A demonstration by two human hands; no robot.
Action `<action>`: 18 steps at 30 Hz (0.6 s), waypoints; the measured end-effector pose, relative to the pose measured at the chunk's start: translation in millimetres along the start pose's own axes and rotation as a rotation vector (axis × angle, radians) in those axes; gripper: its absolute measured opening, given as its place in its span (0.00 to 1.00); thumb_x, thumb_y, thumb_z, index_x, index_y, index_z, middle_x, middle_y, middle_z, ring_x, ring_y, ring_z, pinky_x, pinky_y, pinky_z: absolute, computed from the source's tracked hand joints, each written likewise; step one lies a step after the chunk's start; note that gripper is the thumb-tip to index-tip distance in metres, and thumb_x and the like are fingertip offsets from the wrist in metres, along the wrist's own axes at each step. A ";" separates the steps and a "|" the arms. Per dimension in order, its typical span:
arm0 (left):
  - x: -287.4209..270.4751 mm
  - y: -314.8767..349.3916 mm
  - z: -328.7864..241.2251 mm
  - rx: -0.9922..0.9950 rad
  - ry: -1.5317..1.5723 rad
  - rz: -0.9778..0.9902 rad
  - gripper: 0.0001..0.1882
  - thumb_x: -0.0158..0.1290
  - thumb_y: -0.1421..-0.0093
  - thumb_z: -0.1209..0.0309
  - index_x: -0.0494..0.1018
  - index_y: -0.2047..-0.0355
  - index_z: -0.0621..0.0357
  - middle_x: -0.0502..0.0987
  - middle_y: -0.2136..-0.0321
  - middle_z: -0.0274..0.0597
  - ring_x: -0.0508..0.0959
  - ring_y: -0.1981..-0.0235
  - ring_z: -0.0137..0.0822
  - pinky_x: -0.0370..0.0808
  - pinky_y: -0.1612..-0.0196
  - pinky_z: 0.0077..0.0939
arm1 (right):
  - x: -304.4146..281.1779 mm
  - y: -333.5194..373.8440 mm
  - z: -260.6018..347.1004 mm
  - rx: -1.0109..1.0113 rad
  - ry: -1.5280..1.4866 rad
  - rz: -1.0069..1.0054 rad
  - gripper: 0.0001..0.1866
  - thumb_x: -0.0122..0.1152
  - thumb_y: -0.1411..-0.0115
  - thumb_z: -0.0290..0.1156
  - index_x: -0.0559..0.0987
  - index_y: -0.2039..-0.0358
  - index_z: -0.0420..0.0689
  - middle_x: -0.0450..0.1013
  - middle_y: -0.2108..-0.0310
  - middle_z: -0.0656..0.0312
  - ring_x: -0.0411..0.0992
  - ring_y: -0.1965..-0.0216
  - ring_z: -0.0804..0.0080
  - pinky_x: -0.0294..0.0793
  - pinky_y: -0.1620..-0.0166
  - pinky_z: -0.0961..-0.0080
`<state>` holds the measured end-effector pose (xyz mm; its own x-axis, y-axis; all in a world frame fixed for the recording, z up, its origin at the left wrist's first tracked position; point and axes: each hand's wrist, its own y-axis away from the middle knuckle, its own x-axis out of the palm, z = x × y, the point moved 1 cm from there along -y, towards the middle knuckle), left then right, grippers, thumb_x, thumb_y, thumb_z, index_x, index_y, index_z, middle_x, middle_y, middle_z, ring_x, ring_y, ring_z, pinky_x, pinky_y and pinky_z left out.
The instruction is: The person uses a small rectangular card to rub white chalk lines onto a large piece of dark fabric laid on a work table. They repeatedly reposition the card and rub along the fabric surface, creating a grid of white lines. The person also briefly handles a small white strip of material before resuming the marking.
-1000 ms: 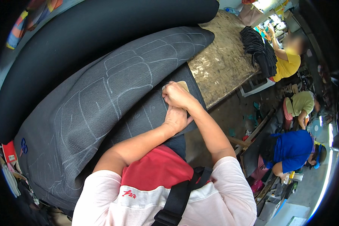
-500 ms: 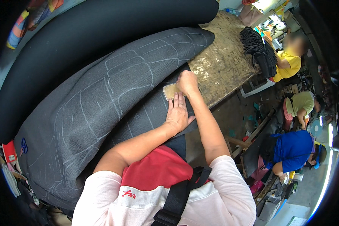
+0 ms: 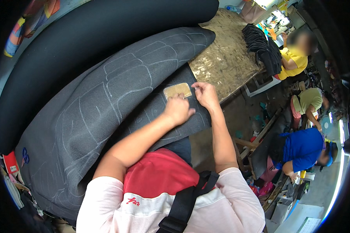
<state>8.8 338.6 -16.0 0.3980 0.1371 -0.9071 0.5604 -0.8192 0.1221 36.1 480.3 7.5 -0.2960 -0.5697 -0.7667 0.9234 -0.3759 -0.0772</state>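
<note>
A small tan template (image 3: 177, 91) with rounded corners lies on dark grey fabric (image 3: 151, 120), with a pale line along its edge. My left hand (image 3: 178, 109) rests its bent fingertips on the template's near edge, its thumb held away to the right. Just right of the template, my right hand (image 3: 207, 95) is closed in a pinch; what sits between thumb and forefinger is too small to make out. Beyond my hands, a folded-back layer of the same fabric (image 3: 93, 93) carries many chalk-like outlines.
Behind the fabric lies a thick black roll (image 3: 105, 35). A worn wooden table (image 3: 225, 50) bears a stack of black pieces (image 3: 262, 48). Blue-handled scissors (image 3: 25, 156) lie far left. Three people work at the right, one in a blue shirt (image 3: 301, 151).
My right hand has moved off the template to its right side. My left fingers, flat before, are now bent at its near edge. More of the template shows.
</note>
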 end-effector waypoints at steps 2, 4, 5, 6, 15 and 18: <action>-23.9 -12.0 33.0 0.145 0.450 -0.177 0.18 0.54 0.44 0.61 0.74 0.60 0.64 0.78 0.68 0.53 0.79 0.69 0.45 0.74 0.62 0.36 | 9.6 -1.8 2.1 -0.271 -0.049 -0.169 0.10 0.53 0.52 0.18 0.80 0.71 0.39 0.73 0.70 0.48 0.74 0.69 0.54 0.73 0.62 0.67; -41.5 -16.2 66.4 0.104 0.923 -0.223 0.20 0.50 0.40 0.62 0.71 0.51 0.62 0.79 0.66 0.45 0.76 0.69 0.30 0.74 0.66 0.30 | 22.3 -5.3 3.0 -0.361 -0.039 -0.073 0.12 0.55 0.52 0.20 0.79 0.65 0.39 0.71 0.67 0.51 0.72 0.63 0.55 0.72 0.58 0.67; -51.1 -20.4 82.0 0.099 0.983 -0.282 0.23 0.49 0.39 0.60 0.68 0.48 0.61 0.77 0.61 0.41 0.75 0.65 0.28 0.72 0.63 0.25 | 28.7 -5.7 4.0 -0.396 -0.041 -0.004 0.13 0.58 0.53 0.22 0.78 0.64 0.39 0.70 0.65 0.51 0.71 0.62 0.55 0.71 0.56 0.67; -61.6 -23.1 98.8 0.050 1.031 -0.295 0.25 0.49 0.39 0.58 0.65 0.45 0.59 0.75 0.56 0.40 0.74 0.60 0.27 0.70 0.60 0.23 | 33.3 -7.1 5.2 -0.422 -0.041 0.061 0.16 0.62 0.54 0.24 0.78 0.62 0.39 0.70 0.64 0.52 0.71 0.60 0.55 0.71 0.55 0.67; -94.2 -58.2 175.6 -0.279 1.307 -0.494 0.33 0.50 0.40 0.59 0.53 0.38 0.55 0.65 0.44 0.46 0.63 0.42 0.38 0.62 0.45 0.41 | 28.7 -18.5 4.5 -0.224 0.091 0.313 0.25 0.72 0.65 0.26 0.78 0.62 0.37 0.69 0.63 0.50 0.71 0.61 0.55 0.71 0.54 0.68; -72.9 -68.0 170.2 -0.133 1.185 -0.598 0.36 0.55 0.43 0.66 0.51 0.38 0.58 0.61 0.42 0.53 0.63 0.41 0.42 0.60 0.41 0.37 | 22.6 -17.1 -12.7 -0.025 -0.160 0.288 0.21 0.71 0.65 0.21 0.79 0.64 0.37 0.70 0.72 0.59 0.72 0.72 0.69 0.73 0.65 0.76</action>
<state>-182.0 289.6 -26.7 0.4164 0.9076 0.0528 0.9082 -0.4127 -0.0693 16.7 483.1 -16.6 -0.0550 -0.7584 -0.6495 0.9798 -0.1662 0.1111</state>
